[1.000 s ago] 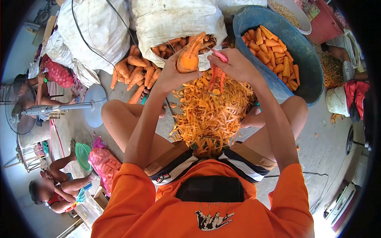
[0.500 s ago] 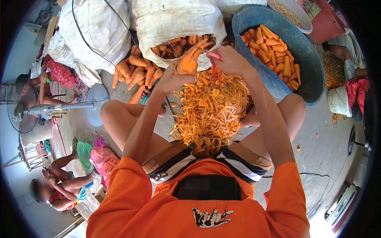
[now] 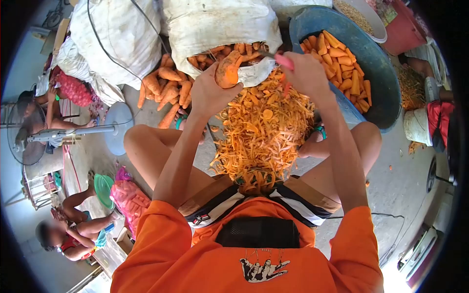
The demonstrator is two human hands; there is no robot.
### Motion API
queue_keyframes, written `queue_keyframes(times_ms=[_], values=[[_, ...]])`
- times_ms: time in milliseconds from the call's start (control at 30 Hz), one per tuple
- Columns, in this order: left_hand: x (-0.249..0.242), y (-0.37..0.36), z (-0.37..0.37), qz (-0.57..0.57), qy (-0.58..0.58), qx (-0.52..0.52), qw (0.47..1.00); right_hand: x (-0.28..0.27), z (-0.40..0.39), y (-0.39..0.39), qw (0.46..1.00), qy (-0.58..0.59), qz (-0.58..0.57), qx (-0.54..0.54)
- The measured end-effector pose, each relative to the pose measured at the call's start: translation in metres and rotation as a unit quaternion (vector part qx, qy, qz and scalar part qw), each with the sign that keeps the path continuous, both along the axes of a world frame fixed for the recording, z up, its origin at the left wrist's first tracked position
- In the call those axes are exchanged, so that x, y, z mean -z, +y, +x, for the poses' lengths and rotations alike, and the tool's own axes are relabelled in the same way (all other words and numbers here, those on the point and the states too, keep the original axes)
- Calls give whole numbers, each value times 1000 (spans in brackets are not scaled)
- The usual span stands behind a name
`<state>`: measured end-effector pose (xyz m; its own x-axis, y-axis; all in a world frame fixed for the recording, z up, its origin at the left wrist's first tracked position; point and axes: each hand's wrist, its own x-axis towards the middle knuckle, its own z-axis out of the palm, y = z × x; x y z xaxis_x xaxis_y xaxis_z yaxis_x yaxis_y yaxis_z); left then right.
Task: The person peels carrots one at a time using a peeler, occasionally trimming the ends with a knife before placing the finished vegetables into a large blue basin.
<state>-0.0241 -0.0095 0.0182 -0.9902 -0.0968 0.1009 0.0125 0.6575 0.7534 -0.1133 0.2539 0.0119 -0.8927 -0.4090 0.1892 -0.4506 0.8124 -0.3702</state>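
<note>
left hand [image 3: 209, 93] grips a half-peeled orange carrot [image 3: 227, 68]; right hand [image 3: 307, 73] is closed on a pink-handled peeler [image 3: 281, 59] above a heap of orange peelings [image 3: 264, 132].

No legible text anywhere

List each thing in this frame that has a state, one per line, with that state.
left hand: closed around a carrot
carrot: held up, cut end facing the camera
right hand: closed on a pink-handled peeler
pink-handled peeler: gripped, blade end toward the carrot
white sack: open, unpeeled carrots spilling out
blue tub: partly filled with peeled carrot pieces
peel pile: heaped between the knees
</note>
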Motion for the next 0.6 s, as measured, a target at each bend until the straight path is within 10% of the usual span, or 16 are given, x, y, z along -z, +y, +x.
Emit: queue_keyframes(times_ms=[367, 600], values=[[-9, 18, 10, -186, 40, -52, 980, 3, 21, -41, 991, 61, 4, -116], [-8, 13, 15, -163, 157, -5, 974, 15, -32, 12, 997, -68, 31, 33]])
